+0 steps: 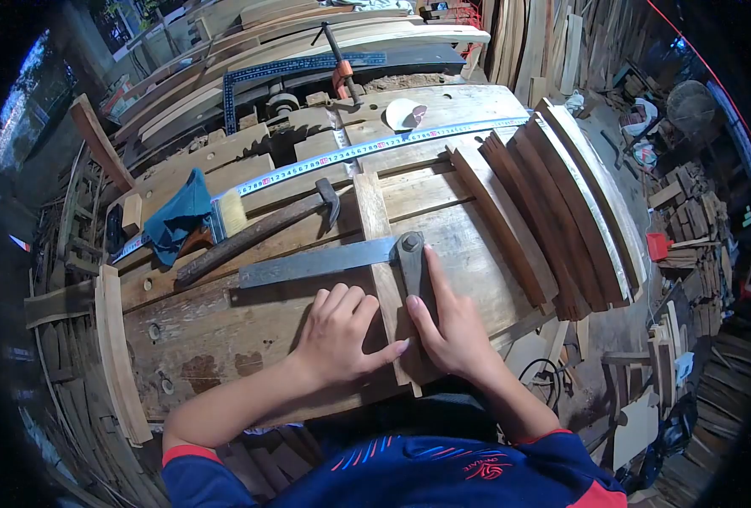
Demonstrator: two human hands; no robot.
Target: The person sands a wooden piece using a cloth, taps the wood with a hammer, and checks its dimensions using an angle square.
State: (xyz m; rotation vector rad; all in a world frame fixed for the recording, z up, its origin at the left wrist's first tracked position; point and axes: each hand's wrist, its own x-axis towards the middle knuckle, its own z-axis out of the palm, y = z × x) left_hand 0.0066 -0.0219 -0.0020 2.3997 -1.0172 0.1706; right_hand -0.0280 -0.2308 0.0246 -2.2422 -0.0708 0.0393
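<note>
A sliding bevel (pixel 320 262) lies across a narrow wooden strip (pixel 390 292), its metal blade reaching left and its stock (pixel 411 264) pointing toward me. My right hand (pixel 456 326) grips the stock, index finger along its right side near the pivot nut and thumb at its lower end. Left of the strip, my left hand (pixel 337 330) rests low over the bench. Its fingers are bent and apart from the bevel, while its thumb stretches out to the strip's edge. A hammer (pixel 261 233) lies beyond the blade.
Several curved dark wooden pieces (pixel 553 203) stand side by side at right. A long ruler (pixel 325 161) crosses the bench (pixel 198 326). Behind the hammer are a brush (pixel 229 215), a teal cloth (pixel 181 216) and a white roll (pixel 403 114). A clamp (pixel 342 74) stands at the back.
</note>
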